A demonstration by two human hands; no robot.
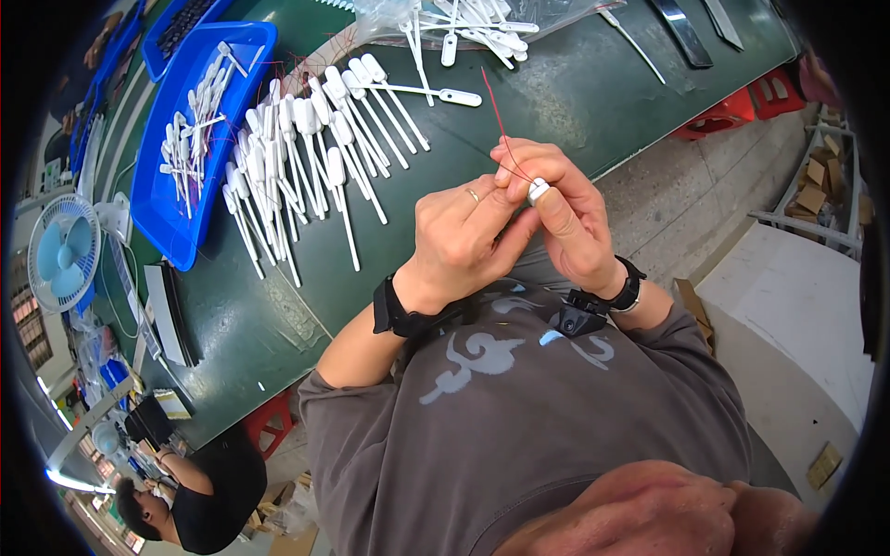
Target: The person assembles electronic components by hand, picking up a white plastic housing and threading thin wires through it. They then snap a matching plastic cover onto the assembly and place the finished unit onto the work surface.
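Both closed, the left hand (464,232) pinches thin red wire (494,107) and the right hand (582,227) a rounded white plastic piece (539,190) by the near edge of the smooth green worktop (584,102), bare surface beyond.

Grey-brown T-shirt (556,417), pale swirl print (487,355), black wristbands (389,309), ring (473,195).

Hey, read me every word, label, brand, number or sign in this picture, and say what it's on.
No text can be read here.
White sticks on the green table: any marks too small to read.
White piece in the right hand: no legible lettering.
Grey shirt: a pale swirl pattern, no readable lettering.
Brown object at lower right: too small to read.
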